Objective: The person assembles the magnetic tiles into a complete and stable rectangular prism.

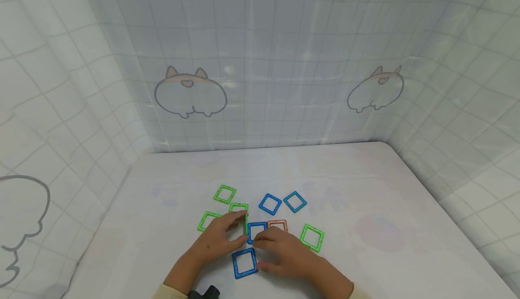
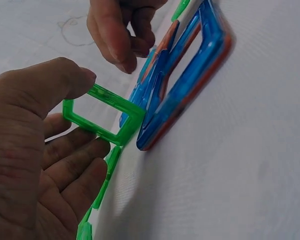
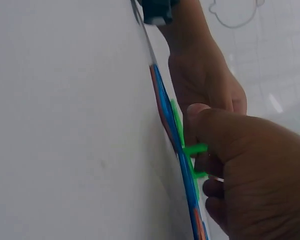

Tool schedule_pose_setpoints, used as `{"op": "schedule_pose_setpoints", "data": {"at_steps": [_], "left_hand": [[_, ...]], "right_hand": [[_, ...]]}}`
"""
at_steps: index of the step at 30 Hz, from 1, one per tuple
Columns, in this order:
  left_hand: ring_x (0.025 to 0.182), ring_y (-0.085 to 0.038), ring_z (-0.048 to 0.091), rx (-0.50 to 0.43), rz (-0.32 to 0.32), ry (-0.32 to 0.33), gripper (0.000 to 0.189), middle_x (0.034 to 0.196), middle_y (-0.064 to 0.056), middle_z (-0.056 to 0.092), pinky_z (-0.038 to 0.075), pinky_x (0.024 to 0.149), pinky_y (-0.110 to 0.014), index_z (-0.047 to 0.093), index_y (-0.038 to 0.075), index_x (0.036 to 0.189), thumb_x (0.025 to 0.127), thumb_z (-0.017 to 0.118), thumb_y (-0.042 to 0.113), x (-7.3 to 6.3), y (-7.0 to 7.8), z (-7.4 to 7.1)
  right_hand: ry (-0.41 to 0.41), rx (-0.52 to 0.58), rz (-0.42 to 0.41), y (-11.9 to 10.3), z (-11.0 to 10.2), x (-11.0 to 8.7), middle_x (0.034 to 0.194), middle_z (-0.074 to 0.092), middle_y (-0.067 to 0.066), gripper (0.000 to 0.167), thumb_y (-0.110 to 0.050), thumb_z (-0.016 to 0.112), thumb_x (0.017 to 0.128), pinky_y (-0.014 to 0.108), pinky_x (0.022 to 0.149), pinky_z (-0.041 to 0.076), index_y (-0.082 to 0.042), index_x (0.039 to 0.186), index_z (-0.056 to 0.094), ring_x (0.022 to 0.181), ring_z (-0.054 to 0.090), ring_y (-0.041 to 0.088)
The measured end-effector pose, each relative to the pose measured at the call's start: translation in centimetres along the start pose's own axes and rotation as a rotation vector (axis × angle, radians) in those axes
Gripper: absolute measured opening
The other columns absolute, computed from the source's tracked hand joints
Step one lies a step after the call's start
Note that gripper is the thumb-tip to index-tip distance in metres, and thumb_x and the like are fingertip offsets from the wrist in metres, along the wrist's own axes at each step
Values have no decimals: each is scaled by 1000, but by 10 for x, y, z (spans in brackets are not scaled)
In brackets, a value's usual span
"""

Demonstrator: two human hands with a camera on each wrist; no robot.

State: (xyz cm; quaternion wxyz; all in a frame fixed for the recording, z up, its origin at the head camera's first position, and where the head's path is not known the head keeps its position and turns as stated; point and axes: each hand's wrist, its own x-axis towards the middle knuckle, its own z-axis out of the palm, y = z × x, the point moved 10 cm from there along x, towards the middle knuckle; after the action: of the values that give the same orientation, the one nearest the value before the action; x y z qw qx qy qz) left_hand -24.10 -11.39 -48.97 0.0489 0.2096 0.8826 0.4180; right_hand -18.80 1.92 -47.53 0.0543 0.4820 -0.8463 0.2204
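My left hand (image 1: pixel 217 240) pinches a green square frame tile (image 2: pixel 132 122) between thumb and fingers. That tile stands on edge along the left side of a blue square tile (image 1: pixel 257 223), which lies flat. Just right of it, an orange tile (image 1: pixel 277 221) is partly covered by my right hand (image 1: pixel 286 254). The right fingers are loosely bent with nothing seen between them; they hover by the blue tile's lower right corner. Closer to me lies another blue tile (image 1: pixel 246 274), its right corner near the right thumb; whether they touch I cannot tell.
Green tiles (image 1: pixel 229 187) lie to the left and behind, one (image 1: pixel 201 221) partly under the left hand. Two blue tiles (image 1: pixel 266 211) lie farther back, and a green tile (image 1: pixel 315 229) to the right. Patterned curtains surround the white table (image 1: pixel 365 190).
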Motion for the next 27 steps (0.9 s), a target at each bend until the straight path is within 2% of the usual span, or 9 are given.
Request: {"op": "schedule_pose_setpoints", "data": {"at_steps": [8, 19, 27], "left_hand": [[135, -17, 51, -7, 18, 3, 67, 148, 0, 52, 49, 104, -28, 49, 14, 147, 88, 77, 31, 1, 2, 0], [133, -21, 53, -8, 26, -1, 67, 147, -3, 53, 50, 104, -32, 49, 9, 146, 88, 77, 30, 0, 3, 0], [135, -20, 51, 11, 6, -19, 68, 148, -2, 52, 49, 105, -32, 48, 11, 147, 89, 75, 32, 0, 1, 2]], "right_hand": [[-82, -24, -6, -7, 10, 1, 138, 58, -11, 53, -55, 58, 95, 25, 106, 47, -22, 136, 61, 129, 50, 5], [-90, -18, -46, -12, 12, 5, 127, 65, -16, 50, -55, 60, 94, 17, 99, 48, -23, 132, 65, 116, 54, 1], [-98, -21, -46, -14, 10, 4, 125, 66, -16, 45, -53, 56, 97, 18, 98, 49, -22, 129, 67, 116, 56, 1]]}}
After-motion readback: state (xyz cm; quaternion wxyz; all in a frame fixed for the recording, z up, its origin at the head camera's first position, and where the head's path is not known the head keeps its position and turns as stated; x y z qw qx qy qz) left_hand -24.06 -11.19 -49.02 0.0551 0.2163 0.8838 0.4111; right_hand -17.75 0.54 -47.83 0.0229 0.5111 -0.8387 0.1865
